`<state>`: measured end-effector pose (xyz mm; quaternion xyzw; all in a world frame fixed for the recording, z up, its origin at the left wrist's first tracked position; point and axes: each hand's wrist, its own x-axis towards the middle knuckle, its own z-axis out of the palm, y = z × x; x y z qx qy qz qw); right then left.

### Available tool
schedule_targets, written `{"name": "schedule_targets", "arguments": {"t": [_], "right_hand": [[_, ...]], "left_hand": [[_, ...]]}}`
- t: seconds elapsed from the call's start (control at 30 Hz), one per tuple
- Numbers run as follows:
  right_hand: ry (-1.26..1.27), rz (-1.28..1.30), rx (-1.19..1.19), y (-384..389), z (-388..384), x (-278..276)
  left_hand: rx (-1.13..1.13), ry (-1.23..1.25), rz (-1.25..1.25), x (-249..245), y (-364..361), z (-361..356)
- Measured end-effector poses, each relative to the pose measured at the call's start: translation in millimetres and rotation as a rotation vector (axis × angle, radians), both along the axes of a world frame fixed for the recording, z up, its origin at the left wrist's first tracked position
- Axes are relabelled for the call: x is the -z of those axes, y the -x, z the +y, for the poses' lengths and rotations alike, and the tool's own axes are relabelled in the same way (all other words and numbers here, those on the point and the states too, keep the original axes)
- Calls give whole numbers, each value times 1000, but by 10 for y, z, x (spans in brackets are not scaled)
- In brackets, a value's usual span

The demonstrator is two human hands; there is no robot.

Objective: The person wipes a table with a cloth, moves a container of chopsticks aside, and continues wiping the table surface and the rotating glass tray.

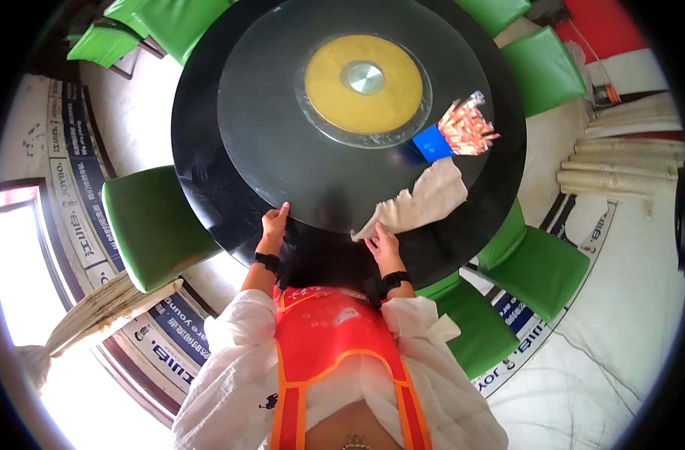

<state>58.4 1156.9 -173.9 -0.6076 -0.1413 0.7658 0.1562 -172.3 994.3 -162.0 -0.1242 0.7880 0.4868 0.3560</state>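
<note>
A dark round turntable [275,112] lies on a black round table [200,180]. At the turntable's near left edge is my left hand [275,221], its fingers closed on the rim with the thumb on top. My right hand [382,244] pinches the left end of a beige cloth [425,199] near the turntable's front edge. The cloth stretches up and to the right over the turntable. Just above it lies a blue packet [433,142] with many red-and-white sticks [468,130] fanning out.
A yellow disc [327,82] with a shiny metal hub [364,77] sits toward the turntable's far side. Green chairs stand around the table, including one at the left [155,225] and one at the right [537,274]. Curtains [620,165] hang at the right.
</note>
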Motion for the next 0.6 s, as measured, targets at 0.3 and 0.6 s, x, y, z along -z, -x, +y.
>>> {"name": "schedule_targets", "arguments": {"t": [0.3, 0.6], "right_hand": [[-24, -233, 123, -184, 417, 148], [-354, -194, 94, -553, 1147, 28]], "left_hand": [[369, -45, -206, 44, -89, -123], [221, -126, -97, -178, 208, -399]]}}
